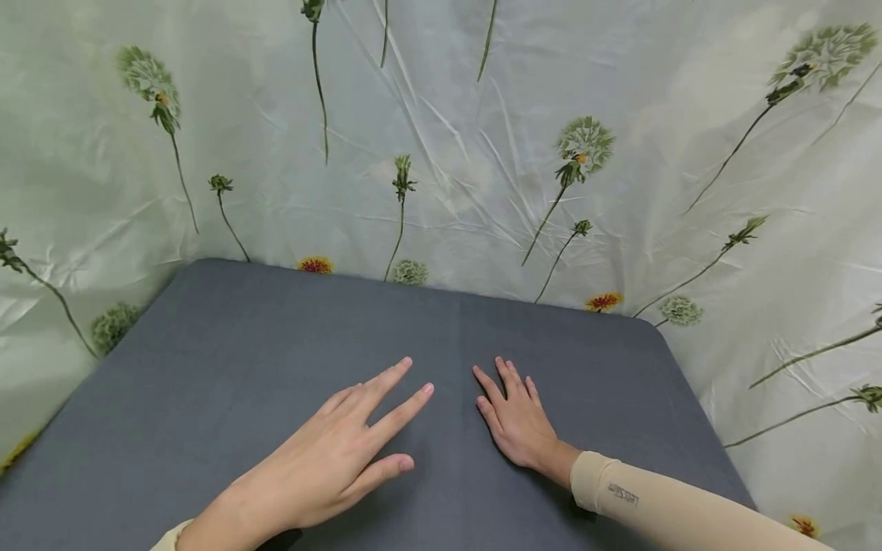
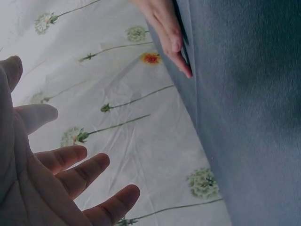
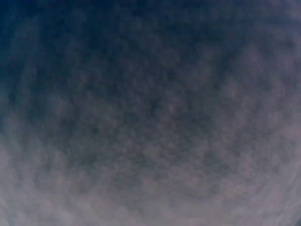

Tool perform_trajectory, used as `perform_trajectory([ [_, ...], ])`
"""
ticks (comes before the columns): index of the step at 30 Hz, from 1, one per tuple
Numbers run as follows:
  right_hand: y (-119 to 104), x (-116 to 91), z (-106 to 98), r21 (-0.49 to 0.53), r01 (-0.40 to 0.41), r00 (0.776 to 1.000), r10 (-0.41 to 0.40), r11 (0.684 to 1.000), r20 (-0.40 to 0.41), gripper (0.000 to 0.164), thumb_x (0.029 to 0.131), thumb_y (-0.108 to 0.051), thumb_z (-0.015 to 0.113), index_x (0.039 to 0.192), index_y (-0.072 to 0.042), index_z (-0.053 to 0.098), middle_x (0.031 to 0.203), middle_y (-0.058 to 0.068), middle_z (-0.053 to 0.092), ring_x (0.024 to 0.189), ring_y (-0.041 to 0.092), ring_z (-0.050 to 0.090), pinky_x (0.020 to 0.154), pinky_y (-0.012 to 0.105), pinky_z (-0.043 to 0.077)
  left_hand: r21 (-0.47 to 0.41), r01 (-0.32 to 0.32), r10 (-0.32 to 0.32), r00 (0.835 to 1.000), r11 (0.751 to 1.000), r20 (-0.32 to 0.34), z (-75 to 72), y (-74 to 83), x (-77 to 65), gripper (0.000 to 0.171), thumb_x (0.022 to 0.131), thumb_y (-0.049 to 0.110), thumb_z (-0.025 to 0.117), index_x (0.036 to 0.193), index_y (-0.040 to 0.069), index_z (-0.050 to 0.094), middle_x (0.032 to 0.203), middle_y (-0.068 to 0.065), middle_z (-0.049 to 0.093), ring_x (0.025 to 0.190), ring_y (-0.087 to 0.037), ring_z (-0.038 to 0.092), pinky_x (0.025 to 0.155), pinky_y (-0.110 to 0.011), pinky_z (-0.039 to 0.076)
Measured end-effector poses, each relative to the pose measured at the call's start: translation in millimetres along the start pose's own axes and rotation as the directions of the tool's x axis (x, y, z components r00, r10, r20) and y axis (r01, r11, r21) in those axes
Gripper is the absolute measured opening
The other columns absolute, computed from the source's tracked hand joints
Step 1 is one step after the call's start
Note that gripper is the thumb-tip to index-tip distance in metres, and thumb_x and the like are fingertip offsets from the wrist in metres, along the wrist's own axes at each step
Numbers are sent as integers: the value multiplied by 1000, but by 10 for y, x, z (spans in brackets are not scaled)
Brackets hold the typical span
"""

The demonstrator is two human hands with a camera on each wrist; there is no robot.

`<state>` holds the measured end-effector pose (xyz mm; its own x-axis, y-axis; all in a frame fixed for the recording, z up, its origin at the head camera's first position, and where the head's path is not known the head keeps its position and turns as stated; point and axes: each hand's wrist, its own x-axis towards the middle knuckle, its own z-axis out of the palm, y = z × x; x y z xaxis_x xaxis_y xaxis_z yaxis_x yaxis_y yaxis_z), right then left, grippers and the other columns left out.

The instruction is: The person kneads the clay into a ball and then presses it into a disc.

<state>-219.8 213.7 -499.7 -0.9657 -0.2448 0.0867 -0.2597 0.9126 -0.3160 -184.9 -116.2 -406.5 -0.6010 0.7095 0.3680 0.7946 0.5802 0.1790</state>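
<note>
In the head view the left hand (image 1: 338, 448) is held over the grey cloth-covered table (image 1: 262, 344), palm down with fingers spread and holding nothing. Its palm side and several fingers (image 2: 73, 176) show in the left wrist view, apart from the cloth. To its right, the right hand (image 1: 517, 421) rests on the table with its fingers spread. The left wrist view also catches part of that right hand (image 2: 164, 28) lying along the cloth. Only a dark blur of the close surface (image 3: 150, 132) fills the right wrist view.
A pale curtain (image 1: 468, 153) printed with dandelions and orange flowers hangs behind the table and along its sides. A faint crease (image 1: 456, 383) runs down the middle of the grey cloth. Beige sleeves (image 1: 661, 497) cover the forearms.
</note>
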Motion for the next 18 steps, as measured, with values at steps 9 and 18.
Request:
perform_trajectory([
  [9,86,5,-21,160,-49,994,32,986,103,68,112,-57,46,170,-23,37,179,20,19,167,44,15,129,71,9,-38,81,-80,996,996,34,-88,25,-40,70,112,52,52,173,34,23,179,-6,26,153,-27,50,109,-55,53],
  [18,6,-64,-755,352,-165,963,73,921,261,68,116,-46,43,172,-11,25,178,28,15,165,51,12,124,81,2,-14,291,-291,957,957,-3,-266,41,-86,67,112,52,54,171,30,30,173,-10,38,152,-34,51,113,-64,47],
])
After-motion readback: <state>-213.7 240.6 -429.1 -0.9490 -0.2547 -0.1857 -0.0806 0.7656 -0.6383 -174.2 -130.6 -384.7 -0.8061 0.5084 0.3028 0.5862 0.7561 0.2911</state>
